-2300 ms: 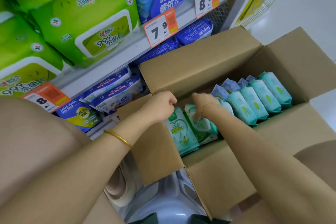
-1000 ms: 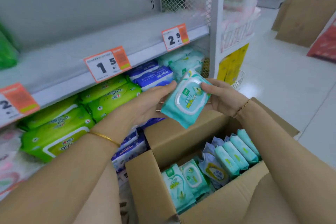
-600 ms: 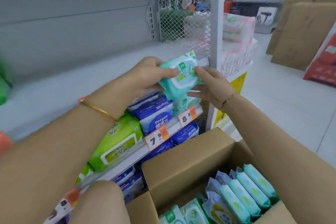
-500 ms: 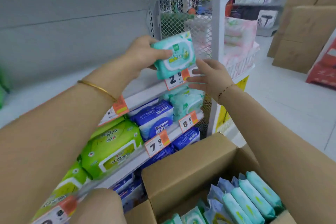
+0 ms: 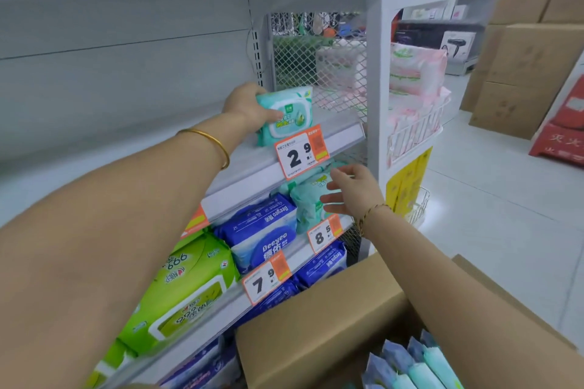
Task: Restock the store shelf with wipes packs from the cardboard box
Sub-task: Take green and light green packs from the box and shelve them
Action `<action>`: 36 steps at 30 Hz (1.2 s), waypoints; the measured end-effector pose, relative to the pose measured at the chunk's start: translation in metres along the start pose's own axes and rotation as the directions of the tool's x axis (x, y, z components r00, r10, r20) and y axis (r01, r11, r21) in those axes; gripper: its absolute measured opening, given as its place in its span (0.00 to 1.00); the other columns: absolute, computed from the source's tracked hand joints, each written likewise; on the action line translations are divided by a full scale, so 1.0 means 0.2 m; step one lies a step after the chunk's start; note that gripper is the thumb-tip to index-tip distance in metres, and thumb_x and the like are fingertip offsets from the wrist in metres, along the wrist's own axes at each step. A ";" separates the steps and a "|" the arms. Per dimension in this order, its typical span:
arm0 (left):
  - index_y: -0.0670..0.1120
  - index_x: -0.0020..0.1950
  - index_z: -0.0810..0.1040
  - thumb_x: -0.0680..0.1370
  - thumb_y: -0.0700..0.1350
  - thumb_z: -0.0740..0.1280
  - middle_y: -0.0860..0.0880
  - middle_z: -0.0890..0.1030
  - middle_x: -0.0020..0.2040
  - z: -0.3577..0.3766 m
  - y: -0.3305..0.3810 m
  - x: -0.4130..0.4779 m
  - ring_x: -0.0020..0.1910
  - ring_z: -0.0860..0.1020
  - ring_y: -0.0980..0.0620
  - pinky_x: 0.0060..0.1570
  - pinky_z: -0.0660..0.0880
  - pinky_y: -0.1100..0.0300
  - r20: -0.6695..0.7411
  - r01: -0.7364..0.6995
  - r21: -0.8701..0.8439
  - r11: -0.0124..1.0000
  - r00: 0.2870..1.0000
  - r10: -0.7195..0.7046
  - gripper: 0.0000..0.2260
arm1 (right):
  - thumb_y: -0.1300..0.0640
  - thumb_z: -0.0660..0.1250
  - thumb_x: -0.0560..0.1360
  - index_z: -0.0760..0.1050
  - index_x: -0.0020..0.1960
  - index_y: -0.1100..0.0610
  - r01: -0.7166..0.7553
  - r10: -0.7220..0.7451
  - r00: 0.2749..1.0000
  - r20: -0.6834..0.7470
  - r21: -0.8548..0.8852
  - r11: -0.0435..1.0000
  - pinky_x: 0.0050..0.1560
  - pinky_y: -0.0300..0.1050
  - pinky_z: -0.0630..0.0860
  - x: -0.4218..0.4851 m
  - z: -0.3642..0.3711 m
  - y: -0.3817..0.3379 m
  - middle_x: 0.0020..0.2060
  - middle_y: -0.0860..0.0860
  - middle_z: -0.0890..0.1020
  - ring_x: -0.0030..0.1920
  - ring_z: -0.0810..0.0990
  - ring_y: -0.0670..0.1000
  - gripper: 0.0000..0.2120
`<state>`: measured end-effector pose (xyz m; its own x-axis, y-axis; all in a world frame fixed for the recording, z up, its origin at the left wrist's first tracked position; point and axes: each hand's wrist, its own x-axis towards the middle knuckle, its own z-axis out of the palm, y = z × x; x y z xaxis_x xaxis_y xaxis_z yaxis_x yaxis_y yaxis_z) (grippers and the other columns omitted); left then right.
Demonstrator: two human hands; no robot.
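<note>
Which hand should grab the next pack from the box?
Probably the right hand: open, empty, nearer the brown cardboard box. Left hand grips the teal wipes pack on the grey shelf.

Two bare arms reach forward from the bottom of the view. The left arm [image 5: 126, 215] stretches up and away from the lower left, nearly straight, with a thin gold bangle [image 5: 218, 144] on the wrist. The left hand [image 5: 248, 106] grips the left edge of a wipes pack [image 5: 289, 117], thumb across the front and fingers hidden behind it. The right arm [image 5: 442, 294] comes in from the lower right and sits lower than the left, a beaded bracelet [image 5: 369, 211] at its wrist. The right hand [image 5: 352, 191] holds nothing, its fingers loosely spread and pointing left.
</note>
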<state>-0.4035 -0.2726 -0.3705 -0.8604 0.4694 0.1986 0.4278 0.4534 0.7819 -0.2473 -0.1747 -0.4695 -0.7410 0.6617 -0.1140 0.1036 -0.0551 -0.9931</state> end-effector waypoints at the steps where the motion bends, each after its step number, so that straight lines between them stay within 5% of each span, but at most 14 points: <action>1: 0.41 0.61 0.73 0.70 0.39 0.74 0.40 0.78 0.58 0.00 0.01 0.00 0.55 0.79 0.41 0.54 0.78 0.44 0.020 0.009 -0.016 1.000 1.000 -0.008 0.21 | 0.57 0.59 0.80 0.66 0.57 0.58 -0.007 0.007 1.000 0.002 -0.005 1.000 0.32 0.44 0.80 0.00 0.00 0.01 0.43 0.56 0.76 0.32 0.79 0.52 0.08; 9: 0.41 0.63 0.72 0.73 0.37 0.72 0.40 0.78 0.60 0.03 0.06 -0.04 0.55 0.80 0.42 0.53 0.79 0.45 0.103 0.054 -0.150 0.987 0.994 -0.039 0.20 | 0.56 0.59 0.80 0.66 0.58 0.57 -0.048 0.048 0.999 0.011 -0.032 0.998 0.32 0.43 0.80 -0.02 0.00 0.06 0.42 0.54 0.76 0.32 0.79 0.51 0.09; 16: 0.42 0.55 0.71 0.72 0.39 0.72 0.39 0.78 0.59 0.06 0.07 -0.08 0.54 0.81 0.42 0.53 0.79 0.44 0.063 0.046 -0.159 0.986 0.997 -0.036 0.15 | 0.56 0.59 0.80 0.66 0.57 0.57 -0.070 0.071 0.998 0.002 -0.028 0.997 0.36 0.45 0.80 -0.03 -0.02 0.07 0.41 0.54 0.77 0.32 0.79 0.51 0.08; 36: 0.41 0.65 0.68 0.71 0.37 0.73 0.42 0.75 0.63 0.05 0.04 -0.15 0.59 0.77 0.43 0.55 0.77 0.48 0.021 0.040 -0.130 0.991 0.999 -0.038 0.25 | 0.55 0.59 0.80 0.66 0.58 0.56 -0.079 0.079 0.997 -0.009 -0.052 0.996 0.33 0.43 0.80 -0.06 -0.03 0.07 0.44 0.54 0.77 0.33 0.80 0.51 0.09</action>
<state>-0.3709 -0.2751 -0.3763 -0.8698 0.4679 0.1564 0.3534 0.3695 0.8594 -0.2330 -0.1787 -0.4824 -0.7247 0.6620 -0.1915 0.1962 -0.0681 -0.9782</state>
